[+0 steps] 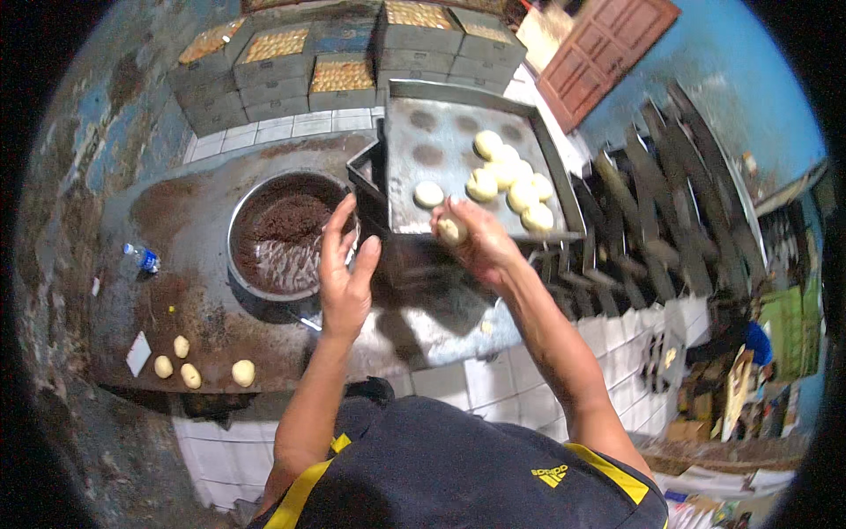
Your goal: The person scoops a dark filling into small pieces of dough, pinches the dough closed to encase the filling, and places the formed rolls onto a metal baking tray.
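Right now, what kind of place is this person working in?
Probably a small bakery kitchen. The right hand holds a dough ball by a metal baking tray of dough rounds, beside a bowl of dark filling, with stacked trays behind.

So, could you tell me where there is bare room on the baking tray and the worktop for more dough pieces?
The baking tray is bare along its left and far side; its right half is crowded with dough pieces. The worktop is free between the metal bowl and the four dough balls.
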